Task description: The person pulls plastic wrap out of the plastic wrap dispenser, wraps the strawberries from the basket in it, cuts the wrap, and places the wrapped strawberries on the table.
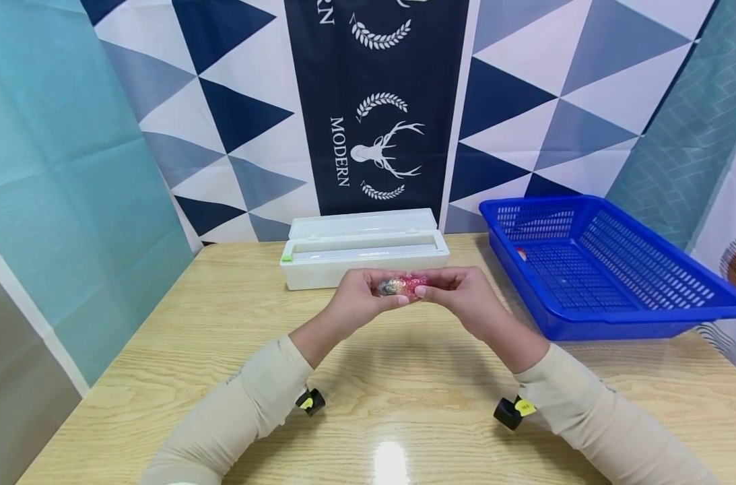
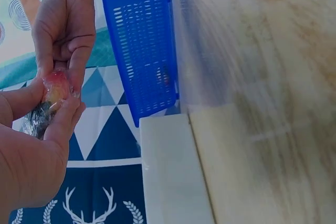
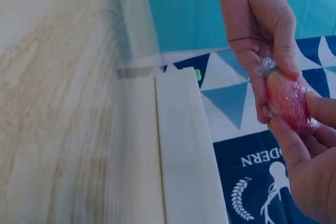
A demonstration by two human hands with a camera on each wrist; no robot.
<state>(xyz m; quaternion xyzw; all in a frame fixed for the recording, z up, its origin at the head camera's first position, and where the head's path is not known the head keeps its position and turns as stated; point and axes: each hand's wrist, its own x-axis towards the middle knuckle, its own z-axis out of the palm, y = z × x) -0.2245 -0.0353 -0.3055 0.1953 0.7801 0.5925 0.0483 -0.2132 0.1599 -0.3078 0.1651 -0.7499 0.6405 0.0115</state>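
Both hands hold a small red-and-yellow fruit (image 1: 409,285) in clear cling film, in front of a white film dispenser box (image 1: 368,261). The left hand (image 1: 360,296) pinches its left end between thumb and fingers, where the film looks bunched and darker. From the other side, the right hand (image 1: 467,296) grips the red end with thumb and fingertips. In the right wrist view, the wrapped fruit (image 3: 287,98) shows shiny creased film, with a loose tuft near the left hand (image 3: 257,19). Fingers cover part of it in every view.
The dispenser's lid (image 1: 364,222) stands raised at the back, and a green tab (image 1: 287,258) sits at its left end. To the right, a blue perforated basket (image 1: 586,323) holds a small red-and-white item (image 1: 521,254) by its left wall. A patterned cloth hangs behind the wooden table (image 1: 222,303).
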